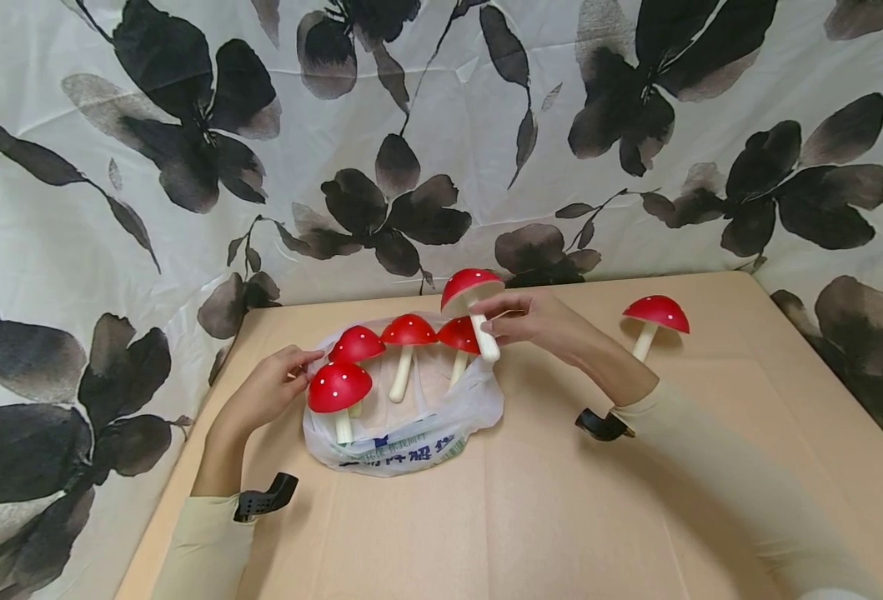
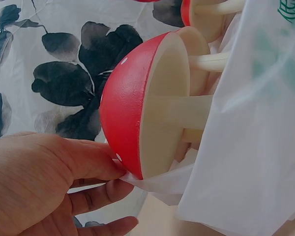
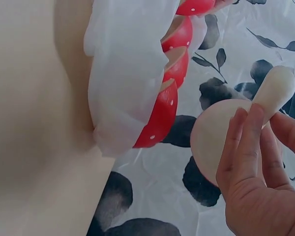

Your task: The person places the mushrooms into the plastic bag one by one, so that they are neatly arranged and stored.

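By its pale stem, my right hand [image 1: 519, 318] holds a red toy mushroom [image 1: 471, 290] with white dots, raised at the right rim of a white plastic bag [image 1: 479, 408]. In the right wrist view, fingers and thumb close round that stem [image 3: 278, 88]. The bag stands with its mouth wide, and several like mushrooms [image 1: 408, 330] lean inside, caps up. At its left rim my left hand [image 1: 272, 387] pinches the bag's edge [image 2: 160, 184] between thumb and finger, right beside the nearest cap [image 2: 125, 103].
Another red mushroom [image 1: 657, 313] stands apart at the back right of the light brown table [image 1: 561, 533]. Behind the table hangs a white cloth [image 1: 479, 150] with dark flowers. A black band [image 1: 264, 497] is on each wrist. Blue and green print marks the bag's front.
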`<state>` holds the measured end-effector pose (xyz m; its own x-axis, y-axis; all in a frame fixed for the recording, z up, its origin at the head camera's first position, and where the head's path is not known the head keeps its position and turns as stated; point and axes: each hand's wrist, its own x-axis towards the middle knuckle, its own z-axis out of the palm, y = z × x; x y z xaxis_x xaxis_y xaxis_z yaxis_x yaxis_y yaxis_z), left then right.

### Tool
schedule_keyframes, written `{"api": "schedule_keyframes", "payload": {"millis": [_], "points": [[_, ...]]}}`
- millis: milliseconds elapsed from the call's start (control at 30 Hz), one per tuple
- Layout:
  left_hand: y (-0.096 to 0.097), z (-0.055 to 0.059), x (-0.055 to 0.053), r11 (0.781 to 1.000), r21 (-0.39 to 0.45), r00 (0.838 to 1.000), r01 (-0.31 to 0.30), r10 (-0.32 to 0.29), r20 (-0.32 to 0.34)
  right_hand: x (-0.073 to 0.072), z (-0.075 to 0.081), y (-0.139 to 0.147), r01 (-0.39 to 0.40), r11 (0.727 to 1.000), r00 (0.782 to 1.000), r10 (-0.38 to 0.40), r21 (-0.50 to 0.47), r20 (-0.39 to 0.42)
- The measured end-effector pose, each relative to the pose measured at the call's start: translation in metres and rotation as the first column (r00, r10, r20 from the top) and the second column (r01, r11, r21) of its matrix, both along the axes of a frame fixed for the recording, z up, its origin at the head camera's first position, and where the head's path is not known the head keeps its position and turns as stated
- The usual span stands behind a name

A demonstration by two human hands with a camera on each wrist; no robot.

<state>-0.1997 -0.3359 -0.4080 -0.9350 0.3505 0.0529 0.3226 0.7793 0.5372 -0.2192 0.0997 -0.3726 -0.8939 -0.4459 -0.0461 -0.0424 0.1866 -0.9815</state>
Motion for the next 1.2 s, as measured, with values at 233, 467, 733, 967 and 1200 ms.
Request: {"api": "schedule_keyframes", "payload": {"millis": [233, 467, 733, 967, 1200], "points": [[-0.001, 0.0, 0.0, 1.0, 0.006, 1.0, 0.009, -0.009, -0.012, -0.006, -0.006, -0.022, -0.021, 1.0, 0.999, 0.022, 0.022, -0.046], [-0.001, 0.002, 0.0, 1.0, -0.002, 1.0, 0.012, -0.012, -0.014, -0.006, -0.015, -0.044, -0.052, 0.999, 0.995, 0.052, 0.002, -0.081], [-0.002, 0.003, -0.001, 1.0, 0.002, 1.0, 0.013, -0.013, -0.011, -0.004, -0.023, -0.07, -0.037, 0.999, 0.997, 0.038, 0.017, -0.072], [-0.001, 0.002, -0.001, 1.0, 0.01, 1.0, 0.004, -0.004, 0.001, 0.003, -0.027, -0.089, -0.002, 0.998, 0.996, 0.006, 0.056, -0.085], [-0.001, 0.002, -0.001, 1.0, 0.013, 1.0, 0.007, -0.007, 0.001, 0.013, -0.035, -0.106, -0.041, 0.993, 0.991, 0.054, 0.108, -0.121]]}}
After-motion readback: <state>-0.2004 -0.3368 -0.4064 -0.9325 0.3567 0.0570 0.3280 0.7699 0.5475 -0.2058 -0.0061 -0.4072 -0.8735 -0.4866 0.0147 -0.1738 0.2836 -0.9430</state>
